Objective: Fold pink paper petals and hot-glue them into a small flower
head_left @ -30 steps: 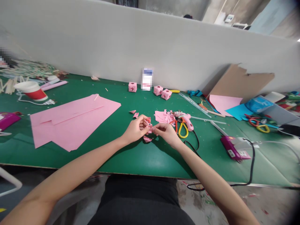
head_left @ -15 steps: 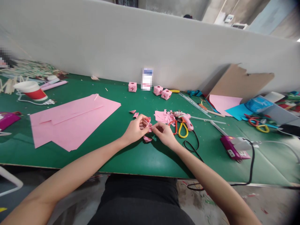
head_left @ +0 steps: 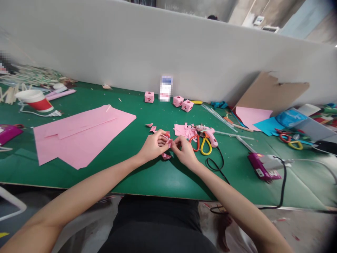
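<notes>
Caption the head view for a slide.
Left hand holds a pink paper piece, right hand close beside it, over a green table with three pink cubes.

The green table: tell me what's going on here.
A person is working pink paper by hand at the green table. The left hand holds a small pink paper piece, and the right hand's fingertips are at its edge; their exact grip is unclear. Three pink cubes stand near the partition. Scissors and a glue gun lie to the right.

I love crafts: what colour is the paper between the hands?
The paper is pink; see the head view.
</notes>
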`<control>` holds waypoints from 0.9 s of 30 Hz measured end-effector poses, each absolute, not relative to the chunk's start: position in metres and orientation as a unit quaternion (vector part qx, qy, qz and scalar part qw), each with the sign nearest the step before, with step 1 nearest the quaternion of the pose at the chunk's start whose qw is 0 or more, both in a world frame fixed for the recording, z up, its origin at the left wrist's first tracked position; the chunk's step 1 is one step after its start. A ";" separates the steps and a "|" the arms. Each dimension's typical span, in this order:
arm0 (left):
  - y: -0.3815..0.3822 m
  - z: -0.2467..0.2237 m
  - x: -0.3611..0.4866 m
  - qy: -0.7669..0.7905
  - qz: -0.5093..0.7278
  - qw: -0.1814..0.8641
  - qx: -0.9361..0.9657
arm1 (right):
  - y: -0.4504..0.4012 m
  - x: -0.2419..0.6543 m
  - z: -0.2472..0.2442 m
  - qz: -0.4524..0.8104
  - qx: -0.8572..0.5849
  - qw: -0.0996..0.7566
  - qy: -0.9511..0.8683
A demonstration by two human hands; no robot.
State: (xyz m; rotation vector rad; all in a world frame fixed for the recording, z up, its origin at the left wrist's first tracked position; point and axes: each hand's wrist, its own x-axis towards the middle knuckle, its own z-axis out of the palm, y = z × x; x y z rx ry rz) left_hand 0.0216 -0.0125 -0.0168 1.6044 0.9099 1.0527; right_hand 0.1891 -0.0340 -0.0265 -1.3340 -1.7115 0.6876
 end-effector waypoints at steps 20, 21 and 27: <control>-0.008 -0.017 0.020 0.424 0.431 0.480 0.635 | -0.025 0.200 -0.029 0.343 -0.466 0.378 -0.723; -0.008 -0.017 0.020 0.422 0.428 0.488 0.633 | -0.025 0.199 -0.028 0.335 -0.466 0.372 -0.729; -0.009 -0.020 0.022 0.412 0.418 0.530 0.612 | -0.028 0.197 -0.025 0.296 -0.465 0.366 -0.750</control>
